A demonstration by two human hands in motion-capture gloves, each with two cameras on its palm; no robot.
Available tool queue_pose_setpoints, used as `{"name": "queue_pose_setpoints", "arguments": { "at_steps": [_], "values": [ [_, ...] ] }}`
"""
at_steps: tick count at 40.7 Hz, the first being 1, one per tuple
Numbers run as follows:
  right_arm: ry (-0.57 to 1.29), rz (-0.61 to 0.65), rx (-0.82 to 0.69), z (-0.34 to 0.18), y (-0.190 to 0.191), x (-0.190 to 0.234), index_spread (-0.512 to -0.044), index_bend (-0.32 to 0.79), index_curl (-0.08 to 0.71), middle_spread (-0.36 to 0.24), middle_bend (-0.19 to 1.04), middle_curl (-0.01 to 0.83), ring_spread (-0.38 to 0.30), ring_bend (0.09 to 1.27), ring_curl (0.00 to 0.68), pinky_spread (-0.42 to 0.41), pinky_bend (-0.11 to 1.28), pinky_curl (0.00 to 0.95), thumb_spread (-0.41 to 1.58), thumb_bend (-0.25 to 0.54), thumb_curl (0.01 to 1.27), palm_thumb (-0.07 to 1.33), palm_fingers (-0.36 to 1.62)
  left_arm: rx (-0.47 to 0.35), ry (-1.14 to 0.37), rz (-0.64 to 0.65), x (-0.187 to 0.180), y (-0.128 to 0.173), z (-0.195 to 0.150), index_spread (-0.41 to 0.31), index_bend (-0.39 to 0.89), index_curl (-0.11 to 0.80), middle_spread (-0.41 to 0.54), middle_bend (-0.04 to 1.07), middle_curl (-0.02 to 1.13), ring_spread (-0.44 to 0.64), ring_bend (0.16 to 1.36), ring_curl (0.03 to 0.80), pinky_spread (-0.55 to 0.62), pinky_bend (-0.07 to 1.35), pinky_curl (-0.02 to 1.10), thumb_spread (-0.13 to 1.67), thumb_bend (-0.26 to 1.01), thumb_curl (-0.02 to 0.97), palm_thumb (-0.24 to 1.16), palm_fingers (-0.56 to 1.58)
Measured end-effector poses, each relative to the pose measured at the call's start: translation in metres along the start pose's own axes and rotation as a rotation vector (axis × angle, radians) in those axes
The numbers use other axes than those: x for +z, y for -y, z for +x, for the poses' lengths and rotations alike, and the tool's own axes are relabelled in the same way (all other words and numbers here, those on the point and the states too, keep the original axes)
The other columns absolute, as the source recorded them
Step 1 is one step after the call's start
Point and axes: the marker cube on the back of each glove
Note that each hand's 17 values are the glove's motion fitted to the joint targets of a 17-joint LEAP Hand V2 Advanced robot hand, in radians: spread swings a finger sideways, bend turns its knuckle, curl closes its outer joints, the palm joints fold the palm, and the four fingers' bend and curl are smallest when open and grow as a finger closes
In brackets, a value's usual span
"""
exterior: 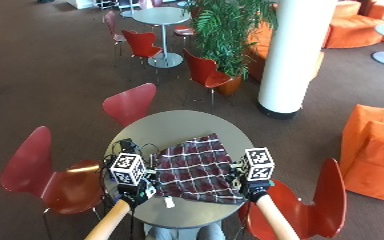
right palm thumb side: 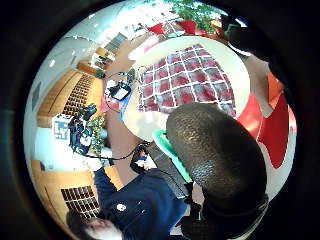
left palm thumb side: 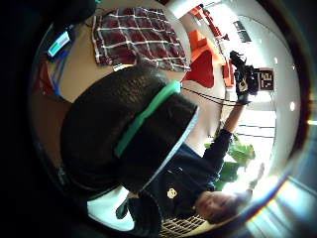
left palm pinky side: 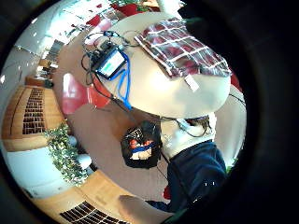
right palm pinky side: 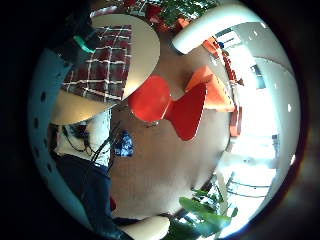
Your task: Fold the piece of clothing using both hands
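garment: red-and-white plaid cloth, spread flat on round pale bench
near palm: black gloved finger, close, off the cloth
other hand: raised beside bench

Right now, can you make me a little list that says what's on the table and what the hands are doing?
Table: round, grey
Clothing: dark red plaid garment lying flat on the table, a white tag at its near edge
Other thing on table: small device with a screen and cables, beside the garment on the person's left
Left hand: raised at the garment's left side, holding nothing
Right hand: raised at the garment's right side, holding nothing
Around the table: red chairs
Folding: not yet started, as far as the views show
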Motion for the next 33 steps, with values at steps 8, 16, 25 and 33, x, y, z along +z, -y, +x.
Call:
{"name": "queue_pose_setpoints", "arguments": {
  "at_steps": [8, 16, 25, 33],
  "values": [
    [-0.048, -0.013, 0.04, 0.005, 0.002, -0.024, -0.271, 0.13, 0.142, -0.123, 0.21, 0.149, -0.033, 0.48, 0.211, 0.054, 0.49, 0.218, 0.85, 0.097, 0.06, 0.16, 0.64, 0.003, -0.04, 0.001, -0.035, 0.004, 0.008, -0.097, 0.29, 0.179, -0.011, 0.25, 0.18, 0.11, 0.41, 0.166, 0.15, 0.22, 0.14, 0.8, 0.03, 0.063, 0.08, 0.64],
    [-0.057, -0.028, 0.048, 0.0, 0.018, -0.031, -0.311, 0.12, 0.176, -0.153, 0.19, 0.209, -0.041, 0.48, 0.255, 0.064, 0.49, 0.261, 1.08, 0.071, 0.09, 0.15, 0.61, -0.016, 0.002, -0.001, -0.046, 0.03, 0.006, -0.111, 0.25, 0.247, -0.003, 0.19, 0.24, 0.15, 0.39, 0.206, 0.19, 0.2, 0.2, 1.0, 0.01, 0.111, 0.1, 0.56],
    [-0.067, -0.147, -0.019, -0.01, 0.055, -0.014, -0.335, 0.11, 0.188, -0.171, 0.18, 0.251, -0.044, 0.5, 0.287, 0.061, 0.51, 0.296, 1.19, 0.04, 0.13, 0.15, 0.57, -0.003, 0.0, -0.021, -0.028, 0.074, 0.001, -0.113, 0.17, 0.282, 0.041, 0.12, 0.24, 0.19, 0.41, 0.235, 0.24, 0.25, 0.25, 1.02, -0.01, 0.176, 0.15, 0.43],
    [-0.056, -0.218, -0.091, -0.005, 0.098, 0.054, -0.357, 0.1, 0.18, -0.164, 0.16, 0.253, -0.029, 0.48, 0.301, 0.095, 0.6, 0.333, 1.17, 0.053, 0.19, 0.26, 0.36, 0.041, 0.015, -0.146, 0.048, 0.116, -0.019, -0.119, 0.16, 0.299, 0.079, 0.09, 0.21, 0.23, 0.45, 0.254, 0.26, 0.37, 0.3, 0.97, -0.01, 0.236, 0.26, 0.32]
  ]
}}
